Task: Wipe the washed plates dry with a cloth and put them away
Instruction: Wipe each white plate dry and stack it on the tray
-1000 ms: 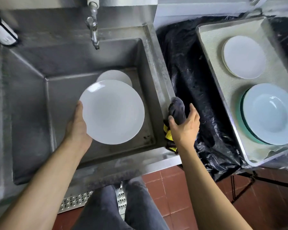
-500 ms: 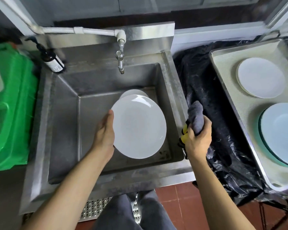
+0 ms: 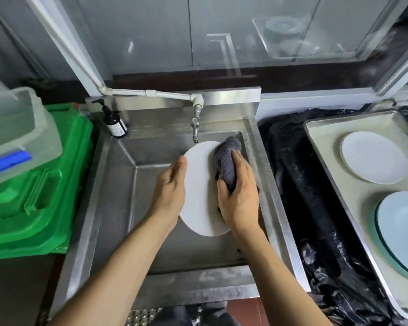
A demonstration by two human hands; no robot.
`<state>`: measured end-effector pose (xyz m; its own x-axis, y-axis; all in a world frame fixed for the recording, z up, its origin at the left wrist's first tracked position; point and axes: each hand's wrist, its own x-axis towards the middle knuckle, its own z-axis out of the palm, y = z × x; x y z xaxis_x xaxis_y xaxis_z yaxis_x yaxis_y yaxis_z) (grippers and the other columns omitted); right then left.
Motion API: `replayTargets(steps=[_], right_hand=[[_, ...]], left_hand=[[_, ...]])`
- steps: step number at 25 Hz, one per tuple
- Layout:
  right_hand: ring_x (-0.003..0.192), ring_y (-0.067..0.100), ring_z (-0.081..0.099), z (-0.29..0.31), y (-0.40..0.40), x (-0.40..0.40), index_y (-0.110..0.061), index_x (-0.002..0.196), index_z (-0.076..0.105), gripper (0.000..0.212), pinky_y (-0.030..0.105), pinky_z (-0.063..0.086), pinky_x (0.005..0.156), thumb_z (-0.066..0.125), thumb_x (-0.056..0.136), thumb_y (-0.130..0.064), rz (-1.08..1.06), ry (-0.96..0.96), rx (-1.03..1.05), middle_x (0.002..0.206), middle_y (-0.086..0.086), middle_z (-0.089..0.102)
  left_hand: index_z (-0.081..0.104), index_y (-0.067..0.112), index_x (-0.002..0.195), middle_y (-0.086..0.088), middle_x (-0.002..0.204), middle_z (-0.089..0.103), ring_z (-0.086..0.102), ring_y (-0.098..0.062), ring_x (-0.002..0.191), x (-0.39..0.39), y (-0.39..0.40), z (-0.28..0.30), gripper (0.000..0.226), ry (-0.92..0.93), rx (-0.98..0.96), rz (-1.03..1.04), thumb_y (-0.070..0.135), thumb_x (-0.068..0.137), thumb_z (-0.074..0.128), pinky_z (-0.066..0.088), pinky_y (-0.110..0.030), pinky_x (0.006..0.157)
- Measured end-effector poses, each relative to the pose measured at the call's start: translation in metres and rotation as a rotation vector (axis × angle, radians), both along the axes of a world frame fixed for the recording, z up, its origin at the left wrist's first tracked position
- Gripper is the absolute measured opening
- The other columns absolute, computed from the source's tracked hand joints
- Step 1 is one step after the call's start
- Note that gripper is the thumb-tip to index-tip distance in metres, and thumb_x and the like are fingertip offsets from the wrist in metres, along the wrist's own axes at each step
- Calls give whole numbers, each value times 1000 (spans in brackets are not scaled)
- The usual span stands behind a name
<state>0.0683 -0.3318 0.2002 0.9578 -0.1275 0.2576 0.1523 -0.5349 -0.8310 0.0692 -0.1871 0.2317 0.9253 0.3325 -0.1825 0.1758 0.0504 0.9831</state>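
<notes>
While the left hand [image 3: 169,191] grips the wet plate [image 3: 199,187] by its rim alone, the right hand [image 3: 239,196] presses the cloth [image 3: 229,158] it clutches; judged slip risk into the sink [image 3: 118,208].

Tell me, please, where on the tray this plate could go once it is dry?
The tray has bare liner along its left edge, beside the small plate, and in the strip between that plate and the bowls. The right side is crowded.
</notes>
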Motion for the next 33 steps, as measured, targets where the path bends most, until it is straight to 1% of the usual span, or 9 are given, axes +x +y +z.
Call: replayTargets(steps=[6,10,12,14,16,22,27,31,33], right_hand=[[127,15,55,28,55,-7,-13,143,55,60,14,35,109,66,85,-26,227,-122,37,141,0,61],[135,17,50,32,36,15,-10,143,56,57,29,35,116,66,86,-3,-19,-63,132,145,3,57],[136,11,50,39,46,14,-12,143,56,59,22,34,116,65,85,-3,-19,-74,170,145,-1,57],[126,2,54,43,70,3,-18,139,57,58,14,35,109,63,82,-13,124,-130,174,137,-13,61],[121,6,57,41,83,-5,-20,136,57,54,13,37,105,61,82,-21,226,-175,126,133,-14,63],[120,-4,52,38,65,14,-23,137,58,50,21,40,108,64,89,-12,-81,-61,243,126,-28,54],[126,10,56,36,91,-6,-18,137,58,53,27,42,109,59,84,-17,263,-186,155,135,-9,62],[124,3,56,40,74,12,-26,139,57,47,36,45,109,64,94,-17,-58,48,331,136,-12,62],[125,-1,56,44,78,11,-25,138,58,46,35,44,110,65,94,-14,-36,39,365,135,-12,62]], left_hand=[[77,26,86,13,90,78,70,2,84,7,20,13,34,-1,-22,56,26,105,48,53,-13,70],[70,10,117,1,118,74,64,-15,116,3,36,21,41,0,-13,77,44,101,53,50,-37,103],[71,11,114,6,114,74,65,-6,110,4,37,27,38,-39,7,66,41,102,52,50,-30,99],[73,19,96,18,92,76,66,6,90,8,35,33,27,-71,39,33,28,105,50,50,-16,83],[72,24,89,20,86,76,68,7,85,9,39,36,30,-79,-1,36,20,105,48,51,-12,77],[72,21,87,18,88,73,62,3,86,5,51,34,29,-101,-21,62,38,102,54,46,-7,74],[74,28,78,17,81,75,68,3,78,10,55,45,35,-90,16,55,35,103,52,50,-13,73],[72,18,101,19,95,73,60,14,84,5,59,43,27,-122,31,62,34,104,51,44,-6,79],[72,25,98,24,97,73,59,17,88,5,54,44,25,-153,62,21,33,105,49,44,-4,80]])
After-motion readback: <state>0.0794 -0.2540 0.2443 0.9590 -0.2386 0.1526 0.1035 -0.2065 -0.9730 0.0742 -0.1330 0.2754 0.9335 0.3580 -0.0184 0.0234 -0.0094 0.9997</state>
